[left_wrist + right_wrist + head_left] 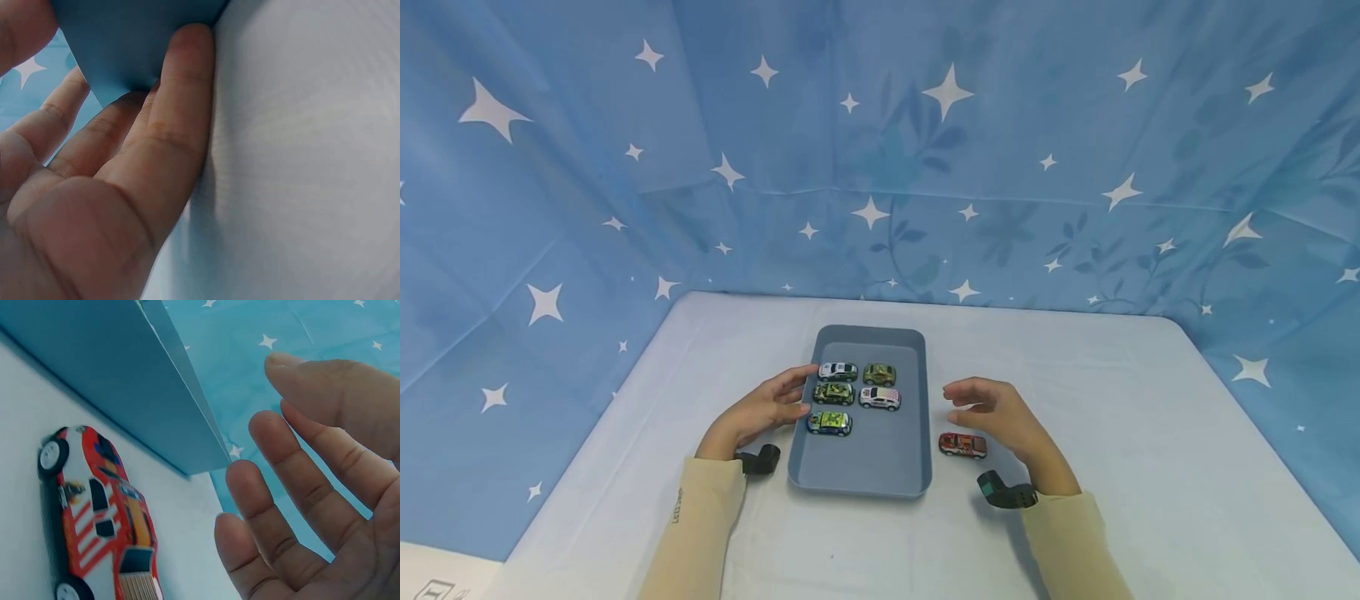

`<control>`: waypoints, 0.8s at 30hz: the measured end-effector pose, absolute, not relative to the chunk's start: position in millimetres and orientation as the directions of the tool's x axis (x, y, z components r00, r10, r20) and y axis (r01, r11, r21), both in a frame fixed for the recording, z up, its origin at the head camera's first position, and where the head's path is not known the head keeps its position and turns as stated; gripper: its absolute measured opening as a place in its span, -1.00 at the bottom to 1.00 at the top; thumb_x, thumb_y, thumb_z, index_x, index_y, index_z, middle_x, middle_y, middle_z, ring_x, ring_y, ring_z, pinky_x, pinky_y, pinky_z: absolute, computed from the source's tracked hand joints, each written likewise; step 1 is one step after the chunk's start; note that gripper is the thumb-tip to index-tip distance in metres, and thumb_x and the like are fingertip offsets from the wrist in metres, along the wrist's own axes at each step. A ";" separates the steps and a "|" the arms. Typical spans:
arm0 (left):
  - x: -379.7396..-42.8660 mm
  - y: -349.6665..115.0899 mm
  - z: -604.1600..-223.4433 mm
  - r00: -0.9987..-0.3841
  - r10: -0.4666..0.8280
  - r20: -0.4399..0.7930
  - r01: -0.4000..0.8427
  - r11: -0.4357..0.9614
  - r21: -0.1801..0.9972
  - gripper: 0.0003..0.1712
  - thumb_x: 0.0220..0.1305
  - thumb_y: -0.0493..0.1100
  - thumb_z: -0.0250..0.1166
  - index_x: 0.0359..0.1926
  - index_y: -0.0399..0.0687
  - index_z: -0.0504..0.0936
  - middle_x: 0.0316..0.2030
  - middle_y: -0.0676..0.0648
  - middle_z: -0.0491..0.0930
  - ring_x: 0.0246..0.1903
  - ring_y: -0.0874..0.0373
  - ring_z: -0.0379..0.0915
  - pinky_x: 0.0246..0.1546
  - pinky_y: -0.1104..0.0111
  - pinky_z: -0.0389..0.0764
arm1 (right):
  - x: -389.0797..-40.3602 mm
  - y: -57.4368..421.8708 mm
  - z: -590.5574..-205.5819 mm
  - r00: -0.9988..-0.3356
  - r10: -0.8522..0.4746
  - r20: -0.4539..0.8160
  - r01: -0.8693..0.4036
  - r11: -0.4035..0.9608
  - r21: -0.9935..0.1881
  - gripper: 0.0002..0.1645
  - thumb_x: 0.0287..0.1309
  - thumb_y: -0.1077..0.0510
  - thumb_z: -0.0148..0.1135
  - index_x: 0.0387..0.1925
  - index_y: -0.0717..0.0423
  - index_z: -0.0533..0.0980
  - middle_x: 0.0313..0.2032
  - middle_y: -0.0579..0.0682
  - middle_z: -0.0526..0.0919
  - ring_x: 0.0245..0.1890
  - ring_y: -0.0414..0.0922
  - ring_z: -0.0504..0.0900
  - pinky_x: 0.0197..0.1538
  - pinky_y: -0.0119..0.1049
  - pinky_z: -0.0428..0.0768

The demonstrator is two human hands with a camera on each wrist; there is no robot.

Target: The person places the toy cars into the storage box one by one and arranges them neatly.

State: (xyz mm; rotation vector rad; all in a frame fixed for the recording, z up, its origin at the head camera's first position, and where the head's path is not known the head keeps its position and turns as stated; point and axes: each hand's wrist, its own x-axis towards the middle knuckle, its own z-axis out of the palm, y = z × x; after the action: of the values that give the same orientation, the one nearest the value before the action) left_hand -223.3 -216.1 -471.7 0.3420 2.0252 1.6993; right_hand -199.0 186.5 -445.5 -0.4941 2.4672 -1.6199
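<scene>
A grey-blue tray [880, 467] lies on the table with several toy cars in it, among them a white one [880, 398] and a yellow-green one [830, 423]. My left hand [767, 408] is at the tray's left side. In the left wrist view its fingers [181, 106] touch the outer wall of the tray, fairly straight. My right hand [1000, 412] hovers to the right of the tray, fingers loosely bent and holding nothing. Below it on the table sits a red toy car [962, 445], with striped side and wheels showing in the right wrist view.
A white cloth [1150, 433] covers the table. Behind and beside it hangs a blue curtain [880, 150] with white stars. A pale object with a printed mark [437, 575] shows at the lower left corner.
</scene>
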 end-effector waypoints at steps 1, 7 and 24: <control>-223.2 -215.9 -471.4 -0.858 0.475 -0.195 -0.109 0.202 0.973 -0.09 0.54 -0.33 0.28 0.72 -0.27 0.01 0.69 -0.47 -0.22 0.64 -0.51 -0.25 0.53 -0.27 0.18 | -198.7 187.8 -445.3 -0.935 -0.351 0.054 -0.191 0.367 -0.910 -0.57 0.34 0.29 0.46 0.18 0.39 0.64 0.14 0.28 0.74 0.16 0.21 0.68 0.20 -0.08 0.65; -223.2 -215.4 -471.0 -0.858 0.472 -0.203 -0.120 0.200 0.972 -0.09 0.55 -0.33 0.27 0.73 -0.26 0.01 0.69 -0.45 -0.20 0.65 -0.48 -0.23 0.54 -0.25 0.19 | -196.8 194.3 -444.8 -0.934 -0.356 0.014 -0.170 0.410 -0.896 -0.56 0.32 0.26 0.48 0.18 0.37 0.65 0.13 0.28 0.73 0.15 0.21 0.68 0.18 -0.01 0.65; -224.4 -215.3 -472.7 -0.864 0.457 -0.212 -0.131 0.203 0.970 -0.10 0.54 -0.34 0.26 0.73 -0.24 0.02 0.69 -0.45 -0.15 0.64 -0.47 -0.19 0.53 -0.26 0.19 | -194.9 206.0 -448.9 -0.909 -0.403 -0.109 -0.104 0.471 -0.876 -0.55 0.18 0.33 0.53 0.11 0.35 0.69 0.07 0.23 0.75 0.06 0.13 0.68 0.01 -0.07 0.68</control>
State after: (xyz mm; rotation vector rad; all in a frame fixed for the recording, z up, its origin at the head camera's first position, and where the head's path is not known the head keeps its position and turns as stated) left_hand -224.4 -215.3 -472.7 0.3029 2.0257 1.7041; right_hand -194.9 206.0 -448.9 -0.4306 2.4224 -1.4120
